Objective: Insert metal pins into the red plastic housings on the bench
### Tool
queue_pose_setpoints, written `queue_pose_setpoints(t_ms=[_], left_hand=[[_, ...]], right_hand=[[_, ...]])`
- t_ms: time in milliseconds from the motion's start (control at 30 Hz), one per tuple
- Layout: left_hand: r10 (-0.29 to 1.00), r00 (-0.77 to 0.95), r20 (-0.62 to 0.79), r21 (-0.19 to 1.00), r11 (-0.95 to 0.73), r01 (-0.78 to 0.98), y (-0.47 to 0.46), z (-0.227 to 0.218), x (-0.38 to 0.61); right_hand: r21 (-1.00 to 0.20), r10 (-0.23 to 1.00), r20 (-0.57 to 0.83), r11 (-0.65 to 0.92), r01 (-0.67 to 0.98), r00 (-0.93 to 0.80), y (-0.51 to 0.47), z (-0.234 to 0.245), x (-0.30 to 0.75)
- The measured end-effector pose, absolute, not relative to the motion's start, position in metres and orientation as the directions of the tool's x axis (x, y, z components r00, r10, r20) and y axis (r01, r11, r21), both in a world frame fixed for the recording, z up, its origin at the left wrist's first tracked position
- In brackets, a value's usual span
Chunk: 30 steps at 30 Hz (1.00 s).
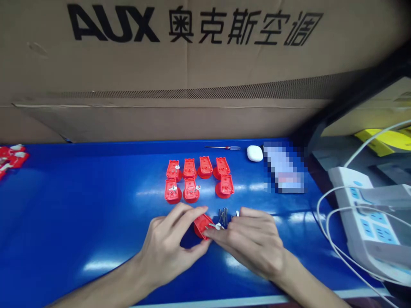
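My left hand (167,244) grips a red plastic part (202,226) between thumb and fingers, tilted over the blue tabletop (80,205). My right hand (250,244) reaches in from the other side, its fingertips pinching a small white clip (216,226) against the red part. Just beyond that hand stands a small bunch of grey screws (224,216). Several similar red parts (189,169) sit in two rows farther back, some with white clips on them. The hands hide the lower side of the held part.
A small screwdriver (223,147) and a white rounded case (254,153) lie at the table's back, beside a pixelated object (284,169). A white power strip (362,205) with cables sits at right. More red parts (11,158) lie far left. A large cardboard box (160,55) stands behind.
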<state>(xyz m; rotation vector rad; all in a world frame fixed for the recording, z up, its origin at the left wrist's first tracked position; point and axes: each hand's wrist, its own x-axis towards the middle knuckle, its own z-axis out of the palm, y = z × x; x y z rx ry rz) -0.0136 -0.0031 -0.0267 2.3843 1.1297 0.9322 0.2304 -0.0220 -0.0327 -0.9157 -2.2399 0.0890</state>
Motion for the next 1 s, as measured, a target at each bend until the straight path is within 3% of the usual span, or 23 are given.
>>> queue_pose_setpoints(t_ms=[433, 1000], left_hand=[[0.789, 0.467, 0.400, 0.574, -0.613, 0.544, -0.002, -0.028, -0.015], [0.778, 0.446, 0.444, 0.575, -0.628, 0.524, -0.002, -0.023, -0.016]], right_hand=[[-0.390, 0.650, 0.580, 0.751, 0.533, -0.491, -0.017, -0.022, 0.227], [-0.349, 0.619, 0.594, 0.774, 0.529, -0.513, -0.014, -0.018, 0.225]])
